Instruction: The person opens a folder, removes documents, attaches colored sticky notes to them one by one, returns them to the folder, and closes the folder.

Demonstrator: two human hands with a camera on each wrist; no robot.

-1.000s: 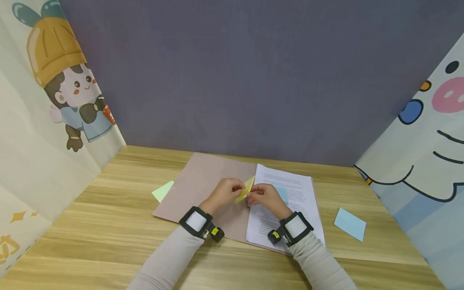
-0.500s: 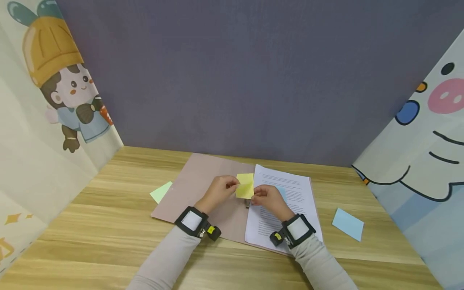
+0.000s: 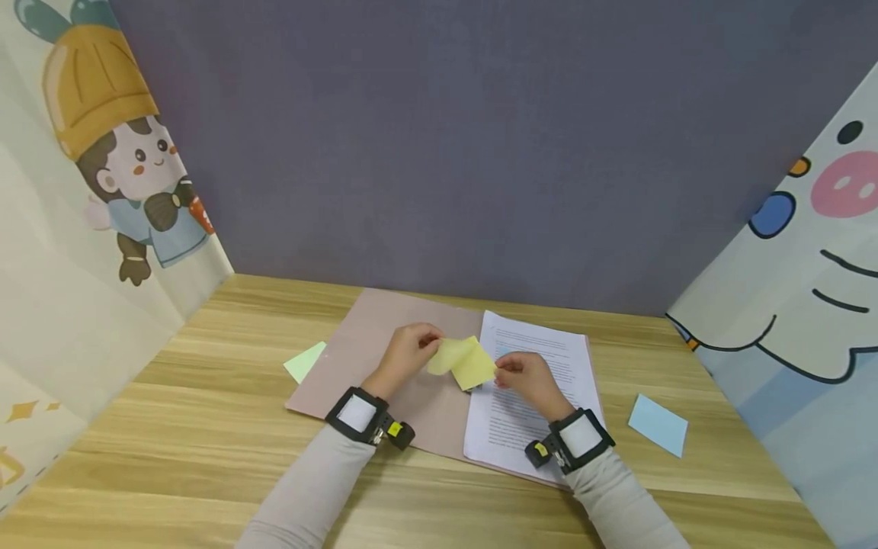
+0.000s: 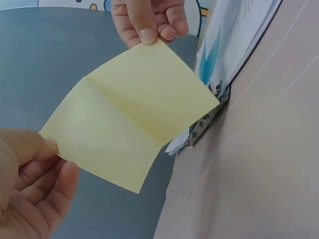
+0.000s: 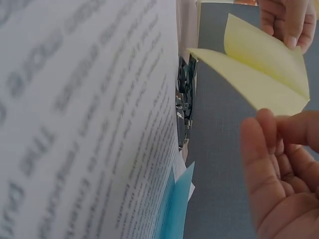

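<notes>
Over the middle of an open pink folder (image 3: pixel 373 335), both hands hold yellow sticky notes (image 3: pixel 475 367) by opposite corners. Two yellow sheets spread apart, joined along a line between them in the left wrist view. My left hand (image 3: pixel 406 354) pinches the left sheet between thumb and fingers. At the far corner of the other sheet, the right hand (image 3: pixel 533 380) pinches with its thumb and fingertips, above the printed pages (image 3: pixel 521 427). A metal clip (image 4: pixel 202 122) at the folder's spine shows just below the notes. On the pages is a blue sticky note (image 5: pixel 177 206), largely hidden by the right hand in the head view.
A light blue sticky note (image 3: pixel 658 425) lies on the wooden table (image 3: pixel 171 435) at the right. Partly under the folder's left edge is a green note (image 3: pixel 305 362). A dark grey panel (image 3: pixel 439 152) stands behind the table, with cartoon-printed sheets (image 3: pixel 789 290) at both sides.
The hands have moved apart, the left leftward and the right rightward. The yellow notes, edge-on and then flat as one square, now spread into two sheets.
</notes>
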